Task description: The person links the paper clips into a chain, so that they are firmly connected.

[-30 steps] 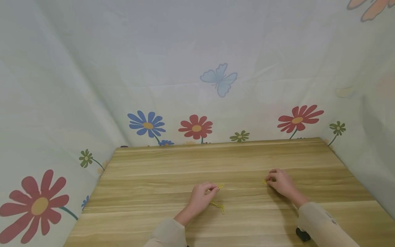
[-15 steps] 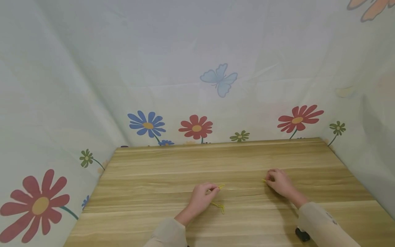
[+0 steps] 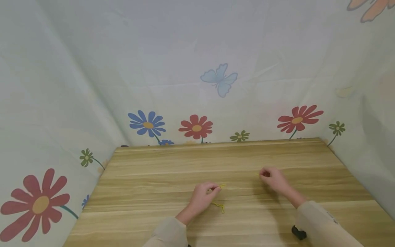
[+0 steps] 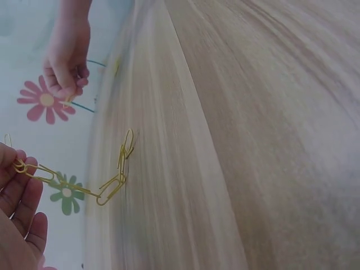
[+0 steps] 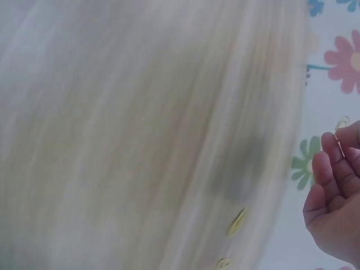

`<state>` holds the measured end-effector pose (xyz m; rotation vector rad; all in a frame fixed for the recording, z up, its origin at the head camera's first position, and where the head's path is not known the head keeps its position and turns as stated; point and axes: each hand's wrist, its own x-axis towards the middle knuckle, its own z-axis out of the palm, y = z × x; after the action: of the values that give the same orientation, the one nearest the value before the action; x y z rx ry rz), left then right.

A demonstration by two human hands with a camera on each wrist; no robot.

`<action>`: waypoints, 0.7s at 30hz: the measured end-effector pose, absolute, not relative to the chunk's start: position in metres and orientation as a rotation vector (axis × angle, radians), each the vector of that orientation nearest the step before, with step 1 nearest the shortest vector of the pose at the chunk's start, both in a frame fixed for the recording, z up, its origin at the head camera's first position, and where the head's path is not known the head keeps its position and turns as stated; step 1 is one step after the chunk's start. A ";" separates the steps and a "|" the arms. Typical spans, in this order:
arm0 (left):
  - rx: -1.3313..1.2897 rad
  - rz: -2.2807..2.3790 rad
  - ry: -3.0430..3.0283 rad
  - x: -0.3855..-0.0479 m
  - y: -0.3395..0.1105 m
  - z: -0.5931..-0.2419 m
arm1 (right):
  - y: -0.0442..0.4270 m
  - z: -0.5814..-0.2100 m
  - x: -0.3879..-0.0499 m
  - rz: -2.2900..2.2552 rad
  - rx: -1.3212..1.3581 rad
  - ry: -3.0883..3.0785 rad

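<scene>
My left hand (image 3: 202, 197) pinches a chain of yellow paper clips (image 4: 111, 188) between thumb and fingertips. Several linked clips hang down from it to the wooden table, and one clip end (image 3: 223, 185) sticks out past the fingertips. To the right and slightly farther off, my right hand (image 3: 274, 179) pinches a single yellow paper clip (image 5: 342, 121) by thumb and forefinger, its other fingers loosely bent. The two hands are apart, both just over the table. Beneath the right hand, loose yellow paper clips (image 5: 237, 221) lie on the table; the right arm hides them in the head view.
The wooden table (image 3: 172, 164) reaches back to a white cloth (image 3: 160, 82) printed with flowers, which also hangs at both sides. A small black object (image 3: 298, 232) shows under the right sleeve.
My right hand has moved left and slightly away from me, toward the left hand, with the paper clip in its fingers. The left hand has stayed nearly still with the chain.
</scene>
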<state>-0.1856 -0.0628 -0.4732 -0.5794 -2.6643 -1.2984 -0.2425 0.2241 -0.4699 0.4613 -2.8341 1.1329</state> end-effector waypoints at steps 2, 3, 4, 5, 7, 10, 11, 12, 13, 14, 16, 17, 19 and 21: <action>-0.583 -1.300 -2.664 -0.186 -0.062 -0.473 | 0.220 -0.467 -0.242 1.192 0.468 -2.813; -0.585 -1.302 -2.665 -0.186 -0.061 -0.473 | 0.217 -0.465 -0.241 1.215 0.468 -2.807; -0.586 -1.306 -2.666 -0.186 -0.061 -0.473 | 0.215 -0.464 -0.240 1.247 0.468 -2.803; -0.584 -1.306 -2.669 -0.186 -0.060 -0.473 | 0.212 -0.462 -0.239 1.262 0.473 -2.799; -0.588 -1.303 -2.672 -0.186 -0.059 -0.473 | 0.207 -0.460 -0.237 1.296 0.468 -2.802; -0.597 -1.295 -2.673 -0.186 -0.056 -0.473 | 0.201 -0.456 -0.234 1.342 0.456 -2.814; -0.605 -1.284 -2.671 -0.186 -0.056 -0.473 | 0.199 -0.455 -0.233 1.349 0.467 -2.816; -0.608 -1.278 -2.671 -0.186 -0.055 -0.473 | 0.197 -0.455 -0.232 1.367 0.467 -2.819; -0.613 -1.274 -2.670 -0.186 -0.054 -0.473 | 0.195 -0.454 -0.232 1.383 0.466 -2.820; -0.617 -1.266 -2.669 -0.186 -0.054 -0.473 | 0.194 -0.453 -0.231 1.399 0.468 -2.817; -0.625 -1.244 -2.665 -0.186 -0.052 -0.472 | 0.191 -0.452 -0.230 1.427 0.499 -2.811; -0.628 -1.233 -2.662 -0.186 -0.051 -0.472 | 0.190 -0.451 -0.230 1.436 0.511 -2.808; -0.633 -1.213 -2.656 -0.186 -0.050 -0.472 | 0.186 -0.450 -0.229 1.465 0.508 -2.807; -0.639 -1.177 -2.651 -0.186 -0.048 -0.472 | 0.183 -0.448 -0.228 1.488 0.524 -2.806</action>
<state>-0.1856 -0.0484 -0.4723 -0.6385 -2.6513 -1.1772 -0.2285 0.1833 -0.4485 0.5241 -2.8062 1.4880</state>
